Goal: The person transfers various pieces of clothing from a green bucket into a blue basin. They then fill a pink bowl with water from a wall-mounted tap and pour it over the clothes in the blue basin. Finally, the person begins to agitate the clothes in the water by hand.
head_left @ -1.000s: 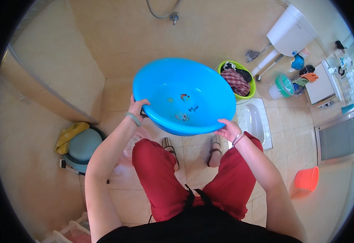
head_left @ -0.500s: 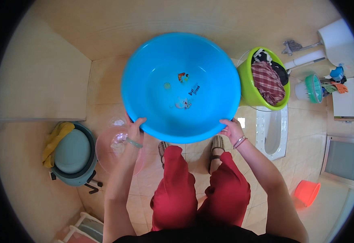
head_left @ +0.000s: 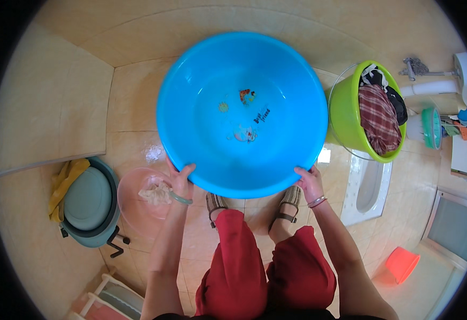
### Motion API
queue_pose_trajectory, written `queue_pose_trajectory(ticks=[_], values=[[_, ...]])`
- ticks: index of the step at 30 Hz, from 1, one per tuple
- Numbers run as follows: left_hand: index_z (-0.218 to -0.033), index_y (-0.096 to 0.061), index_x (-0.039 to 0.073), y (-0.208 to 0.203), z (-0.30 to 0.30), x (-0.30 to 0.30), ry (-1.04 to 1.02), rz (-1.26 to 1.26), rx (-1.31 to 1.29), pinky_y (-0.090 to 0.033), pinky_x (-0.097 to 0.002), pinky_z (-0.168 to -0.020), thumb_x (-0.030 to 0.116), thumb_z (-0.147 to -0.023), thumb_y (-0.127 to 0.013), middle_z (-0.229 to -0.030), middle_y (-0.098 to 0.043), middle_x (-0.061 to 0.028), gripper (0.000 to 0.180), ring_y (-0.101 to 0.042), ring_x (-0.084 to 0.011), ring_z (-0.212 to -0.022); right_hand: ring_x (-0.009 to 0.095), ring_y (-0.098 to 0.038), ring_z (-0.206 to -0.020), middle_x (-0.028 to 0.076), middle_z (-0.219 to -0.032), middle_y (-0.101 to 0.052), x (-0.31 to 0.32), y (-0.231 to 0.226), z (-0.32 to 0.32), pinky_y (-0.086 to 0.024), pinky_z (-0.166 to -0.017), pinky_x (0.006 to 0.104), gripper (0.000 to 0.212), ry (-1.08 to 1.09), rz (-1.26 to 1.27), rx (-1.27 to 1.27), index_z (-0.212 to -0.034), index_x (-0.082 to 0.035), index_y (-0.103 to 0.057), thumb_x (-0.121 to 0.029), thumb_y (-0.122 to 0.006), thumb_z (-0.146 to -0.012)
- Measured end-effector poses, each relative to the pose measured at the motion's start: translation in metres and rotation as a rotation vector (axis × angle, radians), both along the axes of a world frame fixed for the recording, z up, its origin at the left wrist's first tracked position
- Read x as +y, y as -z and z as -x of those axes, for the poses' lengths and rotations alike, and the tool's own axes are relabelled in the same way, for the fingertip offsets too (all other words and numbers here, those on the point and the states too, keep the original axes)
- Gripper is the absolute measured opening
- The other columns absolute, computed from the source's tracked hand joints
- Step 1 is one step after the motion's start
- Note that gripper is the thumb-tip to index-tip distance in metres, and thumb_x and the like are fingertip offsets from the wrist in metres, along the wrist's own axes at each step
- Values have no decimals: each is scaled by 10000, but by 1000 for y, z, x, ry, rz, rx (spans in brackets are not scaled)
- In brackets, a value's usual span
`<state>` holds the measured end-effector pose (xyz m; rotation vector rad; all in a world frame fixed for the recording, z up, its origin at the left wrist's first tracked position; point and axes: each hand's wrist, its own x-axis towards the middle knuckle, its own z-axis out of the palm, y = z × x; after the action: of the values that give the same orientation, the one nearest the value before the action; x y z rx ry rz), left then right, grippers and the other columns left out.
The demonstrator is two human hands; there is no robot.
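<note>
A large round blue basin with cartoon pictures on its inner bottom is in front of me, its inside facing up. My left hand grips the rim at the near left, thumb over the edge and fingers beneath. At the near right, my right hand clasps the same rim in the same way. Just right of the basin stands a lime-green bucket with a wire handle. It is filled with clothes, among them a red plaid cloth. Below my left hand, a pink basin holds a pale crumpled cloth.
On the left sits a grey-blue lidded tub with a yellow cloth draped over it. A squat toilet is set in the tiled floor at right. An orange bucket lies at lower right, a white rack at lower left.
The blue basin appears slightly larger, still held in both hands. The view has shifted, and the pink basin's pale cloth shows more clearly beside my left arm.
</note>
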<state>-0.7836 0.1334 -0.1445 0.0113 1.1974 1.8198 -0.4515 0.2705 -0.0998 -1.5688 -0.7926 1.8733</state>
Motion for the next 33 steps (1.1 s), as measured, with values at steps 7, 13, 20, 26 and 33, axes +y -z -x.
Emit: queue_pose_trajectory(ticks=[7,13,20,26,33], values=[[-1445,-178,126,30,2,-3,-8,58,99,-406,-376,-954,-99,-724,-571,-1294,-439,-124,852,-472,-274,-1125,192,-647,-775,99,-937,-617,-2,25,8,-576,-620,304,332,33,-53,-60,-1085,15,-517,-85,-652,-798],[-1449,-182,73,-18,8,14,-37,403,790,-308,-366,-1050,67,-863,-580,-1439,-300,-186,709,-351,-299,-1294,289,-662,-683,200,-765,-644,15,-18,0,-531,-592,383,491,-765,-229,-1197,-875,21,-597,-463,-518,-894],[-1394,-343,59,-165,15,68,-91,14,408,-300,-357,-1064,179,-939,-527,-1409,-383,-129,505,-383,-243,-1290,218,-645,-581,123,-642,-630,94,-277,147,-486,-539,327,410,-397,-1030,-621,-961,-7,-630,-382,-465,-945],[-1399,-319,44,-270,18,126,49,-203,48,-349,-383,-1051,247,-959,-476,-1423,-356,-142,509,-347,-252,-1317,341,-633,-785,188,-796,-653,185,-408,278,-488,-706,423,446,-80,-1712,-552,-1052,16,-604,-390,-554,-874],[-1442,-178,32,-368,29,244,111,-571,-90,-179,-396,-1134,353,-992,-348,-1513,-155,-126,578,-151,-251,-1400,385,-607,-749,196,-768,-639,213,-437,320,-485,-676,460,340,-233,-1659,-693,-888,5,-598,-326,-519,-894]])
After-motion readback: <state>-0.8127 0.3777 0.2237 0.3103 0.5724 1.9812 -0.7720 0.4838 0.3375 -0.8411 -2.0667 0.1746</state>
